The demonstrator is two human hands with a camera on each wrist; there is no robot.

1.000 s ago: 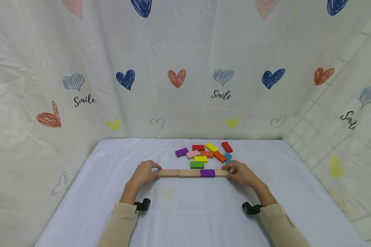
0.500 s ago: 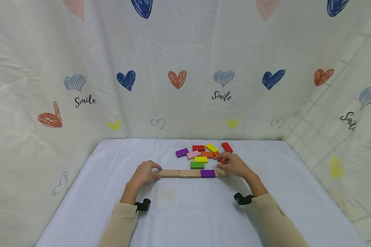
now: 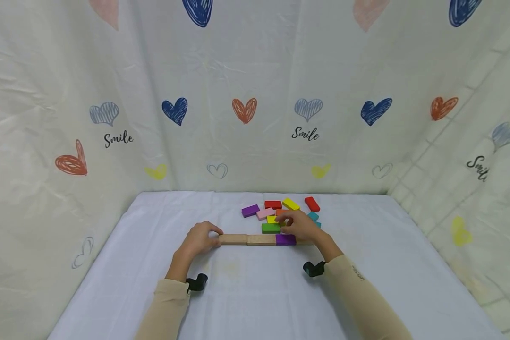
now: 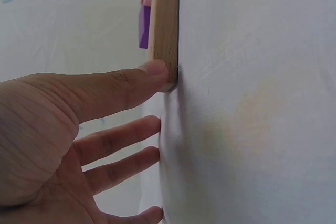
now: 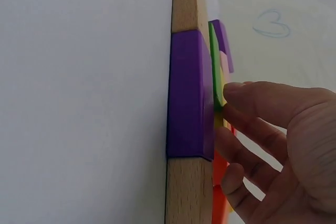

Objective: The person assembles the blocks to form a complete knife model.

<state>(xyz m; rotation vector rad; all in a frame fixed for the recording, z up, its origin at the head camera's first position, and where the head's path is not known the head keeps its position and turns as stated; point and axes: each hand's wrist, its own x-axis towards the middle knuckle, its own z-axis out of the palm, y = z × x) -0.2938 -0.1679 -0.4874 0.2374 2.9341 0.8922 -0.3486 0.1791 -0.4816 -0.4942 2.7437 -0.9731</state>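
Observation:
A row of blocks lies end to end across the white table: plain wooden blocks [image 3: 261,240] with one purple block [image 3: 286,240] among them. At its left end, my left hand [image 3: 198,237] pinches the end wooden block [image 4: 166,30]; the thumb lies on its near face, and the index finger is largely hidden in the left wrist view. My right hand [image 3: 302,225] is just behind the row, thumb and fingers parted beside the green block [image 5: 214,64]. It partly covers the rightmost wooden block and a yellow block [image 3: 272,219]. Nothing shows gripped in it.
Behind the row, several loose coloured blocks lie close together, among them a purple block [image 3: 250,210], a pink block [image 3: 265,214], a red block [image 3: 273,204] and a yellow block [image 3: 291,204]. Another red block [image 3: 312,204] lies farther right. A patterned cloth [image 3: 255,141] hangs behind the table.
My right hand has left the row's right end and moved left over the loose blocks to the green one. My left hand stays at the row's left end.

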